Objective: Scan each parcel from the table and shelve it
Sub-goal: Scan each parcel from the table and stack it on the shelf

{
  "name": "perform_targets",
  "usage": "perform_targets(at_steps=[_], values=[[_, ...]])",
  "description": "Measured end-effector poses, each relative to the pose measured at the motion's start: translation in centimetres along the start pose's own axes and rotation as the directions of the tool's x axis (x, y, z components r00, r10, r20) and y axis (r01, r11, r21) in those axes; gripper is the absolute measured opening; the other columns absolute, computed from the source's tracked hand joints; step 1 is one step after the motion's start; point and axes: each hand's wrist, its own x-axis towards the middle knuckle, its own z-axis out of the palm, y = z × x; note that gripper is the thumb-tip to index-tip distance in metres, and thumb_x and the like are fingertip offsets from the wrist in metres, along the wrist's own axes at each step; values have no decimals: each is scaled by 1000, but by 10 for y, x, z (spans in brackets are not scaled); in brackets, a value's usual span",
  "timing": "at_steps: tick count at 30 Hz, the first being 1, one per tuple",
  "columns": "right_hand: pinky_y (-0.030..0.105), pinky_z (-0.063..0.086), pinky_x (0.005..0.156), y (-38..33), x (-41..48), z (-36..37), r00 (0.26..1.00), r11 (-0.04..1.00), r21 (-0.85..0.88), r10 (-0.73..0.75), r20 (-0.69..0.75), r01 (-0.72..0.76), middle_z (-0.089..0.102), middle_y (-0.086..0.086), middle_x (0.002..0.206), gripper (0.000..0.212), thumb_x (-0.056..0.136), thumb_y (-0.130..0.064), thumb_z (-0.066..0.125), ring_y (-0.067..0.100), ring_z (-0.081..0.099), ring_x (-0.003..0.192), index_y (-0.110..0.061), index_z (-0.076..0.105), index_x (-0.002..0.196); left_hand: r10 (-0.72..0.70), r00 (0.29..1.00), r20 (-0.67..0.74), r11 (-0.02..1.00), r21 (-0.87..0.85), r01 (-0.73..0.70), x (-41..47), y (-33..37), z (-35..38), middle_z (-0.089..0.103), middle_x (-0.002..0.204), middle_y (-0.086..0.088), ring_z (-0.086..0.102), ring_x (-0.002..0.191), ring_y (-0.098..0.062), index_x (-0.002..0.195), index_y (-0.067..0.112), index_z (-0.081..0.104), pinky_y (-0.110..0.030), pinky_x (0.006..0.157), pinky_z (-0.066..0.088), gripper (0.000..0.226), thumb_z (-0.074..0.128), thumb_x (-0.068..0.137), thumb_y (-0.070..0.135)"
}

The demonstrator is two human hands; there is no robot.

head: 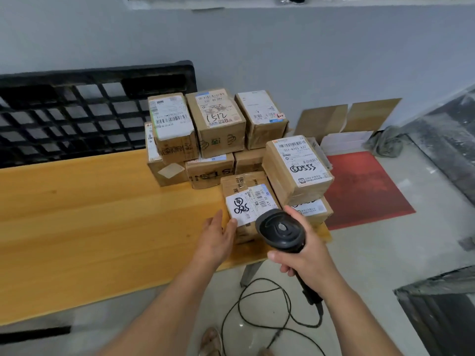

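Note:
Several brown cardboard parcels are stacked at the right end of a wooden table (90, 214). The nearest parcel (248, 199) lies at the front of the stack, with a white label and black handwriting on top. My left hand (218, 235) rests against this parcel's near left corner, fingers on the label's edge. My right hand (305, 255) grips a black barcode scanner (281, 231) by its handle, its head hovering just above and right of that parcel. A taller parcel (298, 167) with a handwritten label sits right behind the scanner.
A black plastic pallet (77, 114) leans against the grey wall behind the table. The scanner's black cable (257, 304) loops over the floor below. A red mat (365, 188), flat cardboard sheets (344, 116) and a grey cloth (385, 142) lie to the right.

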Motion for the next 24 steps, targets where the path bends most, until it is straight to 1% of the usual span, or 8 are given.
perform_targets(at_steps=[4, 7, 12, 15, 18, 20, 22, 24], values=[[25, 51, 54, -1, 4, -4, 1000, 1000, -8, -11, -9, 11, 62, -6, 118, 93, 68, -2, 84, 14, 65, 66, -65, 40, 120, -50, 998, 37, 994, -93, 54, 0, -4, 6, 32, 152, -11, 30, 140, -28, 151, 22, 25, -46, 113, 30, 59, 40, 100, 45], [27, 52, 54, 2, 6, -6, 1000, 1000, -8, -4, 15, 4, 63, -7, 116, 93, 68, -3, 83, 13, 65, 61, -65, 39, 121, -53, 997, 54, 982, -179, 61, -3, -1, 9, 35, 152, -6, 34, 138, -25, 151, 25, 25, -40, 113, 30, 59, 42, 99, 46], [27, 51, 53, 0, 9, -1, 992, 1000, 4, -6, 125, 6, 60, -5, 122, 92, 66, -6, 82, 14, 64, 60, -65, 40, 122, -81, 997, 12, 927, -367, 80, -8, -2, 5, 48, 138, -1, 45, 119, -19, 146, 29, 29, -31, 94, 36, 51, 43, 99, 44], [29, 51, 54, -1, 10, 7, 980, 1000, 31, 1, 199, -8, 60, -2, 124, 92, 65, -8, 82, 20, 63, 57, -63, 40, 125, -78, 997, -5, 879, -471, 66, -15, -9, -3, 49, 128, 3, 46, 114, -16, 141, 36, 30, -34, 98, 38, 47, 48, 97, 42], [34, 51, 52, -2, 9, 17, 968, 996, 86, 0, 250, -22, 63, 3, 121, 89, 59, -16, 81, 26, 61, 56, -62, 43, 125, -73, 997, -40, 855, -517, 42, -22, -15, -18, 53, 128, 4, 52, 115, -16, 134, 46, 35, -39, 101, 43, 50, 61, 92, 39], [32, 50, 50, -4, 9, 27, 952, 995, 101, -4, 306, -28, 64, 5, 120, 88, 60, -15, 81, 25, 61, 55, -60, 42, 125, -95, 991, -90, 849, -528, 33, -25, -16, -30, 55, 125, 1, 56, 112, -19, 128, 49, 44, -35, 89, 50, 51, 69, 85, 36], [31, 49, 47, -9, 8, 37, 930, 992, 122, -16, 366, -31, 65, 6, 119, 88, 60, -13, 81, 27, 60, 54, -57, 42, 126, -134, 981, -143, 801, -599, 22, -29, -14, -42, 60, 115, -2, 61, 102, -20, 122, 40, 52, -28, 75, 51, 46, 70, 85, 21], [30, 48, 46, -17, 6, 44, 910, 991, 136, -43, 413, -14, 67, 6, 118, 88, 61, -12, 82, 27, 60, 53, -57, 44, 126, -173, 966, -190, 759, -651, 8, -33, -11, -56, 64, 109, -4, 63, 96, -23, 115, 34, 56, -32, 75, 54, 42, 68, 84, 9]])
